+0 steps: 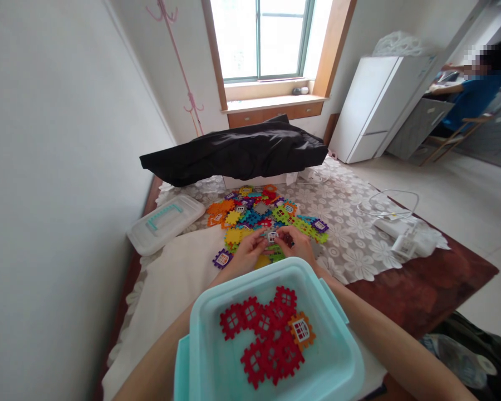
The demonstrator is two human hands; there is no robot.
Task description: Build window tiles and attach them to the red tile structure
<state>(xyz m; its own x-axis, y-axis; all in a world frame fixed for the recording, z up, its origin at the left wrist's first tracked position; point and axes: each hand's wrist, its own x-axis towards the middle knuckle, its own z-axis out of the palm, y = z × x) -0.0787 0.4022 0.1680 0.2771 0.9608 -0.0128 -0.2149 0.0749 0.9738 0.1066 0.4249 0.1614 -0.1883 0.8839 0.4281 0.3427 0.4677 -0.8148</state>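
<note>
Grip first: we record the left hand [247, 253] and the right hand [297, 246] brought together low over the pile, their fingertips [264, 239] closed from both sides on a small white-windowed tile [272, 236]. The hands nearly touch. A dark bit shows in the right hand's fingers; we cannot tell whether it is a separate piece.

Handling note: we judge a fingertip pinch at the tile's notched rim the sound hold here, since it leaves the window in sight and the palms off the loose tiles.

Location: the white-windowed tile sits just above the pile of multicoloured plastic tiles [259, 214], which lies on the lace-patterned cloth [350, 223]. A purple tile [222, 258] lies apart, just left of the left hand. Nearest us, between the forearms, is an aqua plastic tub [198, 340] holding joined red tiles [267, 340] and an orange tile [301, 331].

Limits of view: the fingers hide the tile's underside and the pile's middle. The tub's lower edge is cut off, and we cannot tell what supports it. A person in a blue shirt [474, 94] sits far off at the upper right corner.
</note>
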